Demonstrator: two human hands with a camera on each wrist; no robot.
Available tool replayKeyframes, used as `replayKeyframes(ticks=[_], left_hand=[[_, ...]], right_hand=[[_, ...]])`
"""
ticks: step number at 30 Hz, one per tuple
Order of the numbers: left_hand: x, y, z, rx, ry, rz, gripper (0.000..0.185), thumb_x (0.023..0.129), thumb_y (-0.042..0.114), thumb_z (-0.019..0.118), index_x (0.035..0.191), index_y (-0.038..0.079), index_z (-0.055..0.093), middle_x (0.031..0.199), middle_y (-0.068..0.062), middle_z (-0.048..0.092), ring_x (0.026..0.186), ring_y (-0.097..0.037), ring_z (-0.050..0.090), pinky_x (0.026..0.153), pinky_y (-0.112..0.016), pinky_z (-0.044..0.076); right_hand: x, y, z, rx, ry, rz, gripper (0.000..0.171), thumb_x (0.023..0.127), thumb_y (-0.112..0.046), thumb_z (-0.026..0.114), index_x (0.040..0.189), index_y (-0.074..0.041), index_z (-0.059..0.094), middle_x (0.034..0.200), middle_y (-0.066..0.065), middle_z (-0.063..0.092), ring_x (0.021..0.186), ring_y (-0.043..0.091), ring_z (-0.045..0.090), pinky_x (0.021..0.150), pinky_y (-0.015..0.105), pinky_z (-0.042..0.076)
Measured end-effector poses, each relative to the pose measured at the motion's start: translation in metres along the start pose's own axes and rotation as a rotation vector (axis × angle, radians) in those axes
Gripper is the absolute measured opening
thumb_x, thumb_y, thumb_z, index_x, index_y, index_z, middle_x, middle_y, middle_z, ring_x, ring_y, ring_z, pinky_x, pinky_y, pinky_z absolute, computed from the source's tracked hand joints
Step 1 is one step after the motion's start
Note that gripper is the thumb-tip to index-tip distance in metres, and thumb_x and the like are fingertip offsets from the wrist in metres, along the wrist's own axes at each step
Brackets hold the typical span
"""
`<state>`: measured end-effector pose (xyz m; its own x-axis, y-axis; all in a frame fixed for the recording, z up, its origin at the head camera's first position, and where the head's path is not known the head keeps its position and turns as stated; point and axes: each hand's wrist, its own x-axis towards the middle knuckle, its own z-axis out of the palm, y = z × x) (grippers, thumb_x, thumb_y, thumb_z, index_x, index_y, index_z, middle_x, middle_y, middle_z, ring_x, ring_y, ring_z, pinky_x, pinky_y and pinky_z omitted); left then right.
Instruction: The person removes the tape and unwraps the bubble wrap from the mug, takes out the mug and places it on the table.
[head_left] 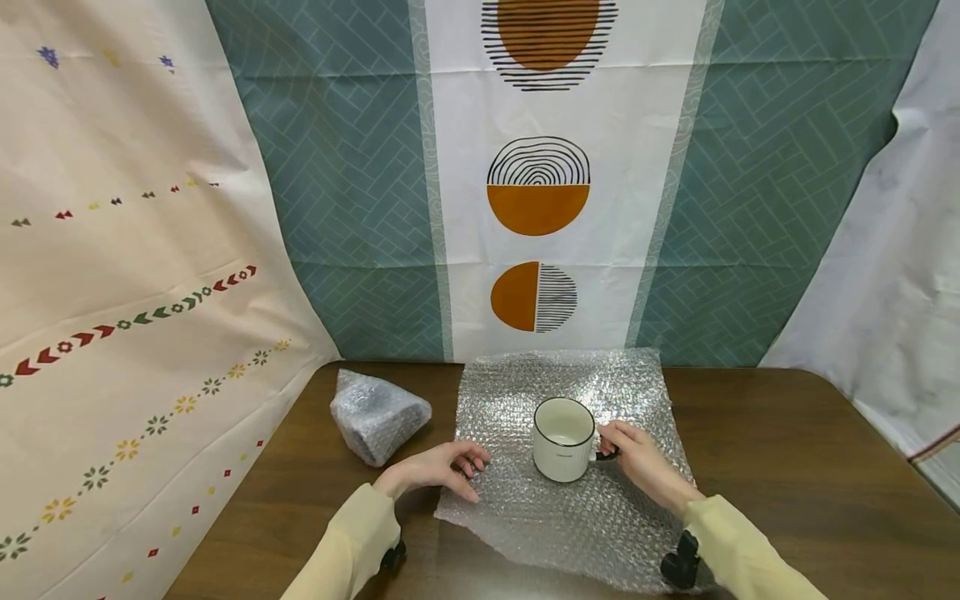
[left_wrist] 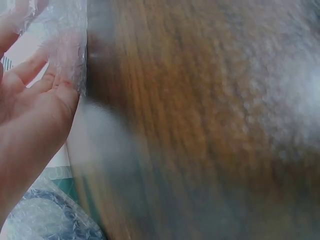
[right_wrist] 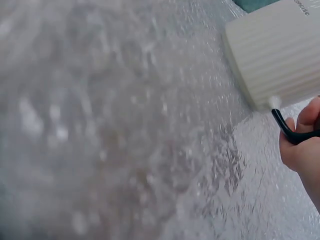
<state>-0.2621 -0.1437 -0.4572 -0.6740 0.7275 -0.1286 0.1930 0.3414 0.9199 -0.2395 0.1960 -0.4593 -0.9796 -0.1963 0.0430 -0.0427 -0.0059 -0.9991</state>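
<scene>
One white mug, upright near the middle of a bubble-wrap sheet, with its black handle clamped in the curled fingers of the right hand. At the sheet's left edge, left hand, thumb and fingers apart. Toward the wooden table's far left corner, a bubble-wrapped bundle.
</scene>
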Motion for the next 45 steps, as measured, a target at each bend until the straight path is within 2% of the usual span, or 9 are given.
replayKeyframes(ticks=[7,15,21,26,29,36,45], left_hand=[[0.0,0.0,0.002,0.008,-0.004,0.017,0.052,0.073,0.001,0.075,0.118,-0.003,0.05,0.105,-0.012,0.05,0.088,-0.024,0.047,0.072,-0.028,0.044],[-0.004,-0.002,-0.001,0.027,-0.031,0.039,0.055,0.072,-0.001,0.075,0.12,-0.005,0.048,0.106,-0.013,0.049,0.087,-0.024,0.047,0.072,-0.029,0.044],[-0.004,-0.002,-0.001,0.05,-0.025,0.045,0.054,0.07,-0.003,0.075,0.118,-0.004,0.05,0.105,-0.012,0.049,0.086,-0.024,0.046,0.071,-0.029,0.046],[-0.005,0.0,0.002,0.131,-0.01,0.062,0.051,0.07,0.0,0.077,0.115,-0.001,0.054,0.104,-0.009,0.049,0.084,-0.022,0.046,0.07,-0.028,0.047],[-0.005,0.001,0.003,0.173,-0.003,0.071,0.049,0.069,0.002,0.078,0.113,0.001,0.055,0.104,-0.008,0.048,0.084,-0.022,0.047,0.069,-0.028,0.047],[-0.005,0.007,0.006,0.205,0.002,0.068,0.048,0.068,0.001,0.078,0.11,0.001,0.056,0.102,-0.008,0.049,0.083,-0.024,0.047,0.068,-0.027,0.047],[-0.003,0.013,0.008,0.268,0.015,0.071,0.048,0.066,0.003,0.08,0.108,0.002,0.057,0.102,-0.007,0.049,0.083,-0.024,0.049,0.067,-0.026,0.047]], right_hand=[[-0.001,-0.006,0.003,0.052,-0.02,0.004,0.031,0.098,-0.018,0.04,0.074,-0.003,0.027,0.075,0.011,0.026,0.077,0.028,0.027,0.069,0.042,0.019],[-0.003,-0.015,-0.008,0.081,-0.016,-0.035,0.03,0.098,-0.016,0.04,0.075,-0.003,0.026,0.077,0.012,0.025,0.077,0.027,0.025,0.068,0.044,0.015],[-0.009,-0.022,-0.028,0.059,-0.022,-0.065,0.03,0.099,-0.022,0.038,0.077,-0.004,0.029,0.081,0.011,0.026,0.08,0.025,0.027,0.069,0.044,0.017],[-0.011,-0.027,-0.045,0.038,-0.007,-0.092,0.03,0.099,-0.023,0.038,0.077,-0.004,0.033,0.08,0.01,0.028,0.08,0.025,0.028,0.069,0.042,0.019],[-0.013,-0.029,-0.055,0.049,0.0,-0.106,0.029,0.099,-0.021,0.038,0.077,-0.004,0.034,0.08,0.01,0.028,0.081,0.026,0.028,0.069,0.042,0.019],[-0.019,-0.034,-0.08,0.102,0.008,-0.168,0.029,0.1,-0.017,0.035,0.077,0.0,0.036,0.079,0.008,0.03,0.081,0.024,0.029,0.071,0.04,0.016],[-0.029,-0.04,-0.116,0.143,0.018,-0.22,0.026,0.101,-0.012,0.032,0.078,-0.006,0.044,0.078,0.002,0.037,0.077,0.015,0.035,0.07,0.033,0.019]])
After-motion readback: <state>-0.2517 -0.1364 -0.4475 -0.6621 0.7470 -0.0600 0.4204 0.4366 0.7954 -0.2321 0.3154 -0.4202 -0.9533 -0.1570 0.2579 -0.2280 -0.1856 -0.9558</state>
